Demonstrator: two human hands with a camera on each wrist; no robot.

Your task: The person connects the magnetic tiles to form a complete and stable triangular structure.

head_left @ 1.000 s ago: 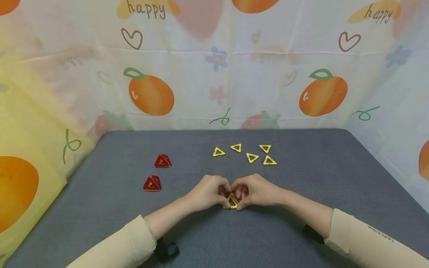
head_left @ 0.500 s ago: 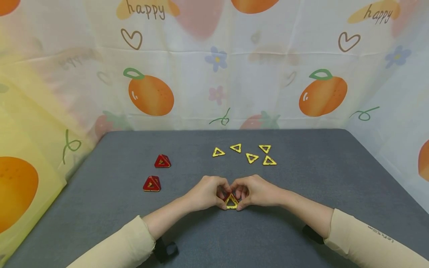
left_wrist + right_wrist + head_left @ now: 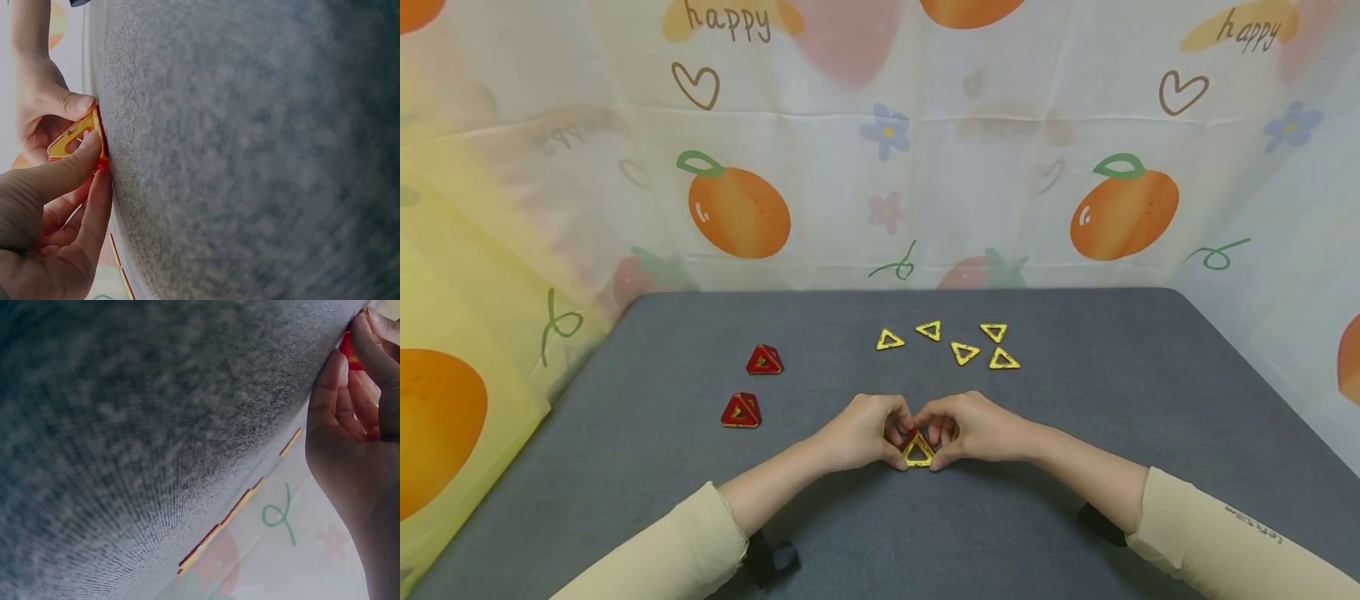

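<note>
At the middle front of the table, both hands grip a small pyramid (image 3: pixel 918 462) of triangular tiles, its near face yellow with an open centre and its other visible sides red. My left hand (image 3: pixel 859 433) holds it from the left, thumb at the near face's lower corner. From the right, my right hand (image 3: pixel 977 429) pinches the opposite corner between thumb and fingers. The left wrist view shows the yellow face (image 3: pixel 61 145) tilted above the table, with both thumbs against it. In the right wrist view, fingers hide most of the pyramid; a red part (image 3: pixel 355 363) shows.
Two finished-looking red pyramids (image 3: pixel 764 361) stand on the grey table (image 3: pixel 880 542) at the left. Several loose flat yellow triangle tiles (image 3: pixel 964 353) lie farther back, around the centre and right of it. A printed curtain (image 3: pixel 880 167) hangs behind the table.
The left thumb has slid slightly left and down, off the yellow face to its corner, so more of that face shows. The right hand stays nearly still.
</note>
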